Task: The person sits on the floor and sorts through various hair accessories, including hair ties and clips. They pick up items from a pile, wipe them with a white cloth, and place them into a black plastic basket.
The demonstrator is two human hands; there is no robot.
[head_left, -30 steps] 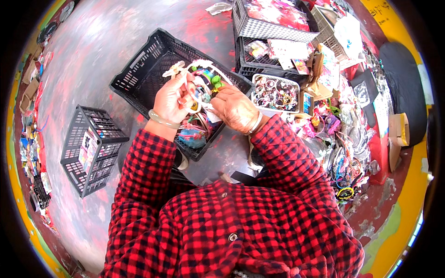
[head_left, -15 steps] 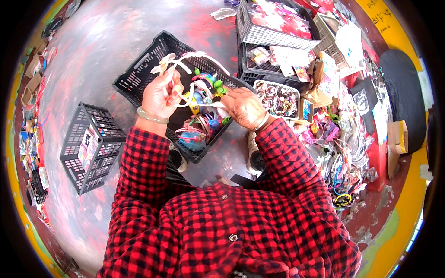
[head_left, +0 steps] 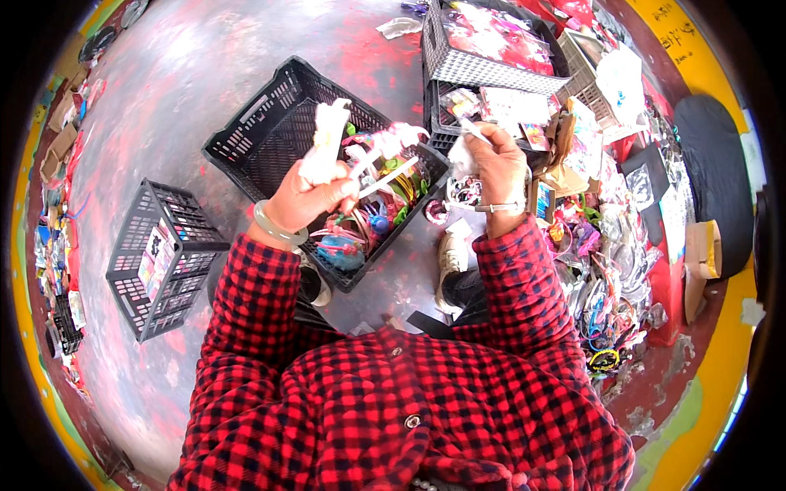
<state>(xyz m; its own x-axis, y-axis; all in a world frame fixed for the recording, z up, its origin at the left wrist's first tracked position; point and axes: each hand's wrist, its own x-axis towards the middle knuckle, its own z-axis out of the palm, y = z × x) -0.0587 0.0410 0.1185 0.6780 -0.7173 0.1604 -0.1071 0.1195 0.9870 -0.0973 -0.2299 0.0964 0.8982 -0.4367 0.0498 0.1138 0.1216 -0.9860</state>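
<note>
Over the front left of a large black plastic crate (head_left: 254, 155), my left hand (head_left: 307, 200) is closed around white headbands (head_left: 391, 176) with pink-and-white trim. A pale fluffy piece (head_left: 327, 135) stands up from the same grip. To the right, past the crate's edge, my right hand (head_left: 498, 164) pinches a narrow white strip (head_left: 472, 128). A soft white piece (head_left: 461, 158) hangs beside those fingers; whether it joins the strip, I cannot tell. Colourful hair accessories (head_left: 348, 245), with blue, green and yellow parts, lie in the crate's right part, partly hidden by the headbands.
Left of the big crate stands a smaller black crate (head_left: 160, 258). Stacked crates (head_left: 499, 74) with packets rise at the far right. Below them are a cardboard box (head_left: 561, 164) and a heap of plastic-wrapped accessories (head_left: 610, 286). My shoes (head_left: 452, 262) are close to the crate.
My hands have moved apart. The right one has left the headbands and swung right with a white strip; the left has lowered slightly, still gripping the headbands.
</note>
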